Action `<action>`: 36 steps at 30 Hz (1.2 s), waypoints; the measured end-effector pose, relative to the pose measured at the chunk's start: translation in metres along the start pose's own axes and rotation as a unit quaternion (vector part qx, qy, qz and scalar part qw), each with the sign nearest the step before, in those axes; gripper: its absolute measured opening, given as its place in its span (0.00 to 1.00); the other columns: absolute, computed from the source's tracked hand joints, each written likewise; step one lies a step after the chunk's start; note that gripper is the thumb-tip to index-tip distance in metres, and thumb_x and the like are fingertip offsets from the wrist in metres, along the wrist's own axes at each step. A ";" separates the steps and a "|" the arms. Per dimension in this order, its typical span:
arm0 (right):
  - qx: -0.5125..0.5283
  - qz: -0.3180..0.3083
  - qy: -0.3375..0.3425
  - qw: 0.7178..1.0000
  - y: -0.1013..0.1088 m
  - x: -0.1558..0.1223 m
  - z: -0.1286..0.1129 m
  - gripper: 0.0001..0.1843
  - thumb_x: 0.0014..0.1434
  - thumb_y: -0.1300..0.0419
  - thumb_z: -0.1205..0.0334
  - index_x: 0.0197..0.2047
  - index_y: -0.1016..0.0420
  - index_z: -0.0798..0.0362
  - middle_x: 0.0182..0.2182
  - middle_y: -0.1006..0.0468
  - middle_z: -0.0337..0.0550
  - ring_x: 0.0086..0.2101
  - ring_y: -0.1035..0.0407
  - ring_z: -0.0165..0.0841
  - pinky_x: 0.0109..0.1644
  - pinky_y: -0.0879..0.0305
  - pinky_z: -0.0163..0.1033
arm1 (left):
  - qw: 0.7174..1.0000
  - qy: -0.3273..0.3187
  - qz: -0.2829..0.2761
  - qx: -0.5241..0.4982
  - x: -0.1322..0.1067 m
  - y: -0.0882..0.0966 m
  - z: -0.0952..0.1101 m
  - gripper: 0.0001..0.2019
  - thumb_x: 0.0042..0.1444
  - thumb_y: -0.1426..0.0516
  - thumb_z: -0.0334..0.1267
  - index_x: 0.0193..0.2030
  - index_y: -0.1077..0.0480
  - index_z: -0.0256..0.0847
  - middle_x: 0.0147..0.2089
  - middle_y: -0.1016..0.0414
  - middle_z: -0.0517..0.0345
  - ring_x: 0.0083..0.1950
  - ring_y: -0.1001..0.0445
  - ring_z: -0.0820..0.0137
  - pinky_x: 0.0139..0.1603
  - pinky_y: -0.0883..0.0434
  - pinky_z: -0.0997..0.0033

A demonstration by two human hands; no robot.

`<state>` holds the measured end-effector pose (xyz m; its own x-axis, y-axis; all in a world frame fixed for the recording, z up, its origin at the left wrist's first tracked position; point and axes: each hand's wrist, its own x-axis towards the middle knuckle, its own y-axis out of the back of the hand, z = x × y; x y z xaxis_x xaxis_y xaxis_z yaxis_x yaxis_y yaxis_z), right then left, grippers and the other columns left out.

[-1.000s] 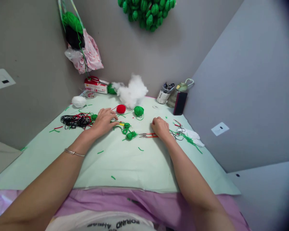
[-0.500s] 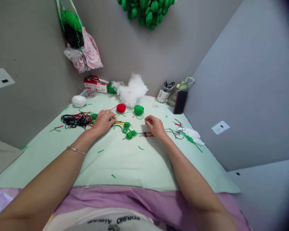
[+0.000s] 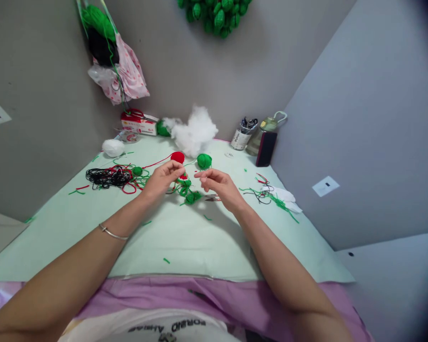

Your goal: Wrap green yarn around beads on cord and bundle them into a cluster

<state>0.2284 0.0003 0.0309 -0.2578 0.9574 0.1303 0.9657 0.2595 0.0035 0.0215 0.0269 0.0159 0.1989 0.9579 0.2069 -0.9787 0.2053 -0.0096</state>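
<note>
My left hand (image 3: 166, 179) is closed, thumb and fingers pinching a small red, white and green crocheted piece (image 3: 184, 179) just above the table. Facing it, my right hand (image 3: 219, 186) has thumb and fingers pressed together; whatever they hold is too small to make out. Small green crocheted pieces (image 3: 191, 197) lie below and between the hands. Thread snips (image 3: 212, 197) with red handles rest partly under my right hand. Behind the left hand sits a red yarn ball (image 3: 177, 157), its strand running left, and a green yarn ball (image 3: 204, 161) stands right of it.
Tangled black yarn (image 3: 109, 176) and a white yarn ball (image 3: 113, 148) lie left. White stuffing (image 3: 196, 133) is heaped at the back. A pen cup (image 3: 240, 139), a bottle (image 3: 254, 143) and a phone (image 3: 266, 149) stand back right, with green yarn scraps (image 3: 281, 204) nearer.
My left hand has risen and moved right, with the red, white and green piece now showing at its fingers. My right hand has moved left toward it. A yellow item by the left hand is no longer visible.
</note>
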 end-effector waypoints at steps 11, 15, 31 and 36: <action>0.076 -0.010 -0.033 0.997 0.001 -0.001 0.002 0.12 0.52 0.29 0.54 0.32 0.23 0.53 0.29 0.22 0.39 0.28 0.33 0.27 0.37 0.36 0.36 | 0.996 -0.022 0.074 0.040 0.005 0.004 -0.005 0.12 0.51 0.36 0.46 0.34 0.28 0.40 0.27 0.31 0.62 0.26 0.35 0.74 0.27 0.38 0.74; 0.074 0.042 -0.037 0.996 0.014 0.001 0.000 0.12 0.51 0.29 0.54 0.32 0.23 0.52 0.30 0.21 0.39 0.30 0.31 0.28 0.40 0.35 0.36 | 0.997 -0.015 0.067 0.028 0.006 0.006 -0.005 0.12 0.52 0.36 0.46 0.34 0.28 0.41 0.26 0.32 0.63 0.25 0.36 0.74 0.26 0.39 0.74; -0.012 -0.038 -0.036 0.999 -0.010 -0.012 -0.006 0.13 0.52 0.30 0.51 0.33 0.22 0.51 0.34 0.21 0.40 0.38 0.27 0.34 0.48 0.32 0.41 | 0.997 -0.071 -0.004 0.043 -0.017 -0.018 0.003 0.09 0.54 0.36 0.43 0.34 0.25 0.40 0.35 0.23 0.57 0.37 0.27 0.69 0.42 0.31 0.69; 0.010 0.030 -0.026 0.999 0.003 -0.005 -0.002 0.15 0.49 0.27 0.51 0.31 0.22 0.52 0.30 0.23 0.39 0.32 0.32 0.30 0.43 0.33 0.38 | 0.998 -0.003 -0.053 0.039 -0.010 -0.010 0.005 0.16 0.55 0.38 0.48 0.45 0.23 0.41 0.32 0.22 0.57 0.30 0.30 0.71 0.31 0.34 0.71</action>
<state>0.2323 -0.0039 0.0321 -0.2005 0.9766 0.0778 0.9790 0.2028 -0.0228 0.0290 0.0146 0.0189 0.3012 0.9303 0.2092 -0.9533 0.2888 0.0885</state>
